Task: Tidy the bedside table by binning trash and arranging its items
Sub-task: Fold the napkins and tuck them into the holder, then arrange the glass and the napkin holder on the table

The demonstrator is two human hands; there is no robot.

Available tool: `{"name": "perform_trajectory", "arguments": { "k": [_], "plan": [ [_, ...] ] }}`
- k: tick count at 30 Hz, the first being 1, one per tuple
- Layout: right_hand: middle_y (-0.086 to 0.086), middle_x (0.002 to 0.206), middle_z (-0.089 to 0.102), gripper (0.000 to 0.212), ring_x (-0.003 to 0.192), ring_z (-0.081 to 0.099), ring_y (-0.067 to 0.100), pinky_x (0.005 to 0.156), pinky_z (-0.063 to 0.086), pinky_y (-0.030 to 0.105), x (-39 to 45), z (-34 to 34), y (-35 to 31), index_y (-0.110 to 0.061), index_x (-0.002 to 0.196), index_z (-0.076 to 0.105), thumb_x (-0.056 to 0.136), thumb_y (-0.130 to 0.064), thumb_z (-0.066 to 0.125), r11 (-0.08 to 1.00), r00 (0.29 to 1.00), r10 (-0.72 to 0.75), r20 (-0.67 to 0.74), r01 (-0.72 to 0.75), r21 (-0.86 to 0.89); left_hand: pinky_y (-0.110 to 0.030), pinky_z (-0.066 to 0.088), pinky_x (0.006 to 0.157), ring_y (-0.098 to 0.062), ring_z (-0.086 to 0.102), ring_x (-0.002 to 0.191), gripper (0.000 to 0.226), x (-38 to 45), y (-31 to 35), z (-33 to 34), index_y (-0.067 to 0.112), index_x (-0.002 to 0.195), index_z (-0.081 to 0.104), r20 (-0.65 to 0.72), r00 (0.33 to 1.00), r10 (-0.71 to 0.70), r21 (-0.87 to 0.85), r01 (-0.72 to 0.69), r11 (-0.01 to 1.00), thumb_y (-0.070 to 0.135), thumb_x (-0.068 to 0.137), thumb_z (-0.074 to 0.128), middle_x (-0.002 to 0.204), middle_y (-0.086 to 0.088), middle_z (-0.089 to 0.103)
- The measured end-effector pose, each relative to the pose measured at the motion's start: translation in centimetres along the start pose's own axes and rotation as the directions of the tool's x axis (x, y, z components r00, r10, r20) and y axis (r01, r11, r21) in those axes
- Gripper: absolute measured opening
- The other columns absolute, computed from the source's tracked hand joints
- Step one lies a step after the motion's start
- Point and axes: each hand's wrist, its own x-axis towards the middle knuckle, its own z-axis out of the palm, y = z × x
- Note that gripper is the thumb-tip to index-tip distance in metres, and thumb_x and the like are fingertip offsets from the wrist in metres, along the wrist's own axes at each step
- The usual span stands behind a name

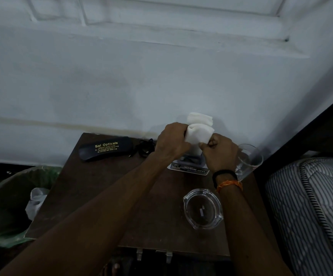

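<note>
A pale blue-white wall is filling the upper half of the view, with a striped mattress lying off the right edge of a dark brown bedside table that is standing against it. A bin lined with a green bag is sitting just beside the table's left edge, a crumpled pale scrap lying inside it.

Two bare forearms are reaching across the table toward its back edge. The left hand is gripping a bundle of white tissue from the left side, fingers curled round it, while the right hand, wearing a black band and an orange thread at the wrist, is pinching the lower right part of the same bundle between thumb and fingers. The tissue is being held upright above a small box printed with a car picture, which is resting near the back right part of the table.

A black spectacle case lettered in gold is lying along the back left edge, and a tangle of black cord is lying just beside its right end. A clear glass ashtray is sitting toward the front right of the table, close under the right wrist. A clear drinking glass is standing at the back right corner, partly hidden behind the right hand.
</note>
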Motion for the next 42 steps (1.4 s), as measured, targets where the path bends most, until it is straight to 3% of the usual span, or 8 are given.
{"name": "perform_trajectory", "arguments": {
  "k": [11, 16, 20, 23, 27, 31, 34, 42],
  "plan": [
    [0.009, 0.085, 0.071, 0.015, 0.081, 0.064, 0.025, 0.068, 0.046, 0.026, -0.5, -0.9, -0.5, -0.01, 0.088, 0.068, 0.075, -0.015, 0.073, 0.998, 0.998, -0.055, 0.0, 0.055, 0.017, -0.035, 0.054, 0.07, -0.026, 0.064, 0.083, 0.027, -0.3, -0.2, -0.7, 0.011, 0.091, 0.068, -0.012, 1.0, 0.011, 0.004, -0.011, 1.0, 0.021, 0.067, 0.077, 0.087, -0.005, 0.069],
    [0.005, 0.097, 0.069, 0.026, 0.08, 0.065, 0.02, 0.075, 0.045, 0.023, -1.3, -4.1, -1.0, -0.015, 0.104, 0.069, 0.079, -0.013, 0.066, 0.99, 0.974, -0.105, -0.2, 0.122, 0.076, -0.039, 0.052, 0.064, -0.018, 0.056, 0.076, 0.035, -1.7, -0.5, -1.1, 0.014, 0.084, 0.053, -0.101, 0.993, -0.067, -0.12, 0.055, 0.991, 0.029, 0.063, 0.076, 0.08, 0.002, 0.059],
    [0.003, 0.103, 0.067, 0.027, 0.095, 0.06, 0.024, 0.084, 0.032, 0.018, -2.0, -6.1, 1.1, -0.019, 0.106, 0.068, 0.08, -0.025, 0.065, 0.991, 0.903, -0.126, -0.41, 0.136, -0.003, -0.026, 0.043, 0.057, -0.013, 0.053, 0.068, 0.025, -5.8, 0.0, -1.4, 0.012, 0.084, 0.049, -0.141, 0.981, -0.134, -0.27, 0.092, 0.958, 0.014, 0.071, 0.071, 0.075, 0.002, 0.055],
    [0.008, 0.129, 0.056, 0.057, 0.122, 0.046, 0.029, 0.101, 0.028, 0.027, -2.3, -6.5, 3.4, -0.021, 0.127, 0.056, 0.077, -0.042, 0.072, 1.0, 0.956, 0.01, -0.294, -0.009, 0.004, -0.027, 0.052, 0.067, -0.012, 0.058, 0.079, 0.03, -9.3, -0.3, -1.0, 0.015, 0.093, 0.054, 0.007, 0.989, -0.146, -0.291, 0.141, 0.946, 0.023, 0.075, 0.076, 0.088, 0.003, 0.06],
    [0.011, 0.155, 0.03, 0.102, 0.144, 0.023, 0.031, 0.118, 0.02, 0.051, -3.1, -6.7, 5.3, -0.019, 0.148, 0.03, 0.068, -0.068, 0.071, 0.983, 0.984, 0.178, -0.022, -0.177, 0.049, -0.037, 0.049, 0.098, -0.013, 0.05, 0.117, 0.092, -11.9, -0.5, -0.1, 0.026, 0.131, 0.046, 0.33, 0.925, -0.187, -0.148, 0.247, 0.958, 0.063, 0.056, 0.082, 0.128, 0.005, 0.05],
    [0.008, 0.157, 0.028, 0.115, 0.144, 0.025, 0.029, 0.117, 0.023, 0.044, -3.6, -6.5, 6.1, -0.018, 0.151, 0.021, 0.063, -0.064, 0.077, 0.98, 0.983, 0.172, 0.064, -0.177, 0.096, -0.04, 0.04, 0.11, -0.017, 0.034, 0.135, 0.129, -13.3, -0.5, 0.9, 0.028, 0.149, 0.026, 0.467, 0.873, -0.138, -0.088, 0.201, 0.976, 0.068, 0.041, 0.085, 0.147, 0.007, 0.032],
    [0.007, 0.154, 0.032, 0.114, 0.14, 0.033, 0.026, 0.107, 0.028, 0.03, -3.8, -6.1, 6.8, -0.019, 0.152, 0.019, 0.064, -0.041, 0.088, 0.97, 0.983, 0.174, 0.055, -0.181, 0.164, -0.037, 0.036, 0.112, -0.016, 0.031, 0.137, 0.132, -14.1, -0.2, 1.9, 0.023, 0.15, 0.023, 0.495, 0.863, -0.102, -0.077, 0.161, 0.984, 0.061, 0.042, 0.088, 0.15, 0.007, 0.028],
    [0.008, 0.131, 0.058, 0.094, 0.119, 0.057, 0.028, 0.099, 0.049, 0.041, -3.3, -5.0, 7.7, -0.021, 0.14, 0.034, 0.064, -0.034, 0.088, 0.953, 0.972, 0.231, -0.032, -0.22, 0.207, -0.024, 0.034, 0.102, -0.002, 0.036, 0.119, 0.094, -15.2, -0.8, 3.1, 0.036, 0.132, 0.044, 0.43, 0.9, 0.07, -0.132, -0.014, 0.991, 0.051, 0.05, 0.089, 0.122, 0.021, 0.044]
  ]
}}
